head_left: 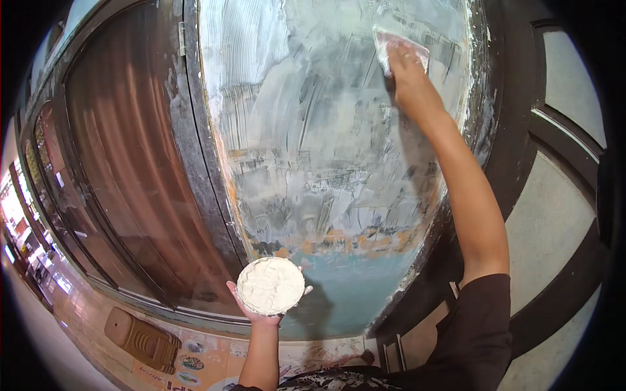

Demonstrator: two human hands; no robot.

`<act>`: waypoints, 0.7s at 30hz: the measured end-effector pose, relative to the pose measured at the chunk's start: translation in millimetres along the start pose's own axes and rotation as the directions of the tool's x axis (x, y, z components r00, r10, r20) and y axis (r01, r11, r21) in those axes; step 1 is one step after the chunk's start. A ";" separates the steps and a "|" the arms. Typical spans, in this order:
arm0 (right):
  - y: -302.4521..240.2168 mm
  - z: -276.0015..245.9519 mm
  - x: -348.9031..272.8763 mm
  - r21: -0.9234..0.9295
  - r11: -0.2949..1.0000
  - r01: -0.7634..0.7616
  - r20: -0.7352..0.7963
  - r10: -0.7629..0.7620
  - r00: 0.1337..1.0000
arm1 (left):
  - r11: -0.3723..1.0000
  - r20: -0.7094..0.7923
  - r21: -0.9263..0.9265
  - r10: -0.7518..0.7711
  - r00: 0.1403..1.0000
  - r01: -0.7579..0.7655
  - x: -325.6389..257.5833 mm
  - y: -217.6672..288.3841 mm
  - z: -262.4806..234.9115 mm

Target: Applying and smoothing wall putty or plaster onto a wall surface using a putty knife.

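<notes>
My left hand [262, 318] holds up a round tub [302, 296] from below, its fingers around the sides. White putty [270, 285] with a lumpy surface fills it up to the rim. High on the right, my right hand [409, 73] grips a flat, pale pinkish putty spreader [382, 40] with white smears on it. The spreader lies against the wall panel [313, 156], which carries streaky grey and white putty over a blue-green base. Patches of orange show along the panel's lower part. My right arm is stretched upward, and its hand hides part of the spreader.
A dark-framed window [124, 169] with brown curtains behind it stands on the left. Dark framing with pale panels [551, 221] lies to the right. Stacked brown plastic stools [142, 335] rest on the floor at lower left, beside a printed sheet [208, 365].
</notes>
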State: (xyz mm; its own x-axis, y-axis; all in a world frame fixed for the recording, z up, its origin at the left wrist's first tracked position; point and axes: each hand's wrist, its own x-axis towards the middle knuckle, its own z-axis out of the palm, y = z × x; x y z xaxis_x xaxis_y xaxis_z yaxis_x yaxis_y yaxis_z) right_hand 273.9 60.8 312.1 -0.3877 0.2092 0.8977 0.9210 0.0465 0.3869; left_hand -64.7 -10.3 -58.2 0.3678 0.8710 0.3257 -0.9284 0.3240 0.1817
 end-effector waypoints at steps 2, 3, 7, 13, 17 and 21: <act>-6.9 19.2 -11.3 -0.104 0.995 0.012 0.044 -0.007 0.999 | 1.000 0.001 -0.005 0.002 1.000 -0.002 -4.1 2.3 -3.8; -21.8 26.1 -28.1 -0.139 0.990 0.041 0.098 -0.027 0.995 | 0.999 -0.022 -0.028 0.026 0.999 -0.026 -7.4 5.1 -9.6; -91.0 23.9 -98.2 -0.031 0.992 0.120 0.243 -0.109 0.964 | 0.994 -0.053 -0.053 0.091 0.994 -0.094 -16.8 17.2 -13.4; -55.0 -13.8 -19.5 -0.040 0.996 0.085 -0.019 -0.086 0.996 | 0.996 -0.019 -0.052 0.078 0.997 -0.079 -13.5 16.1 -2.5; -6.4 14.2 6.7 -0.140 0.990 0.006 -0.028 -0.010 1.000 | 0.866 0.042 -0.498 0.061 0.997 -0.032 -10.8 10.1 3.1; -63.8 35.8 -69.3 -0.142 0.985 0.096 0.167 -0.072 0.983 | 0.991 -0.057 0.046 0.128 0.990 -0.125 -14.3 17.0 -12.1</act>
State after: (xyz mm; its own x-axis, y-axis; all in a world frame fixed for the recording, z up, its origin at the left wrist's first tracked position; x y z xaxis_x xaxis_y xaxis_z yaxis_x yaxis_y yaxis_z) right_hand 243.5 78.3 217.6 -0.4409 0.3657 0.8197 0.8643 -0.0732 0.4976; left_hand -86.4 -12.8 -71.0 0.2425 0.9248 0.2933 -0.9638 0.1951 0.1816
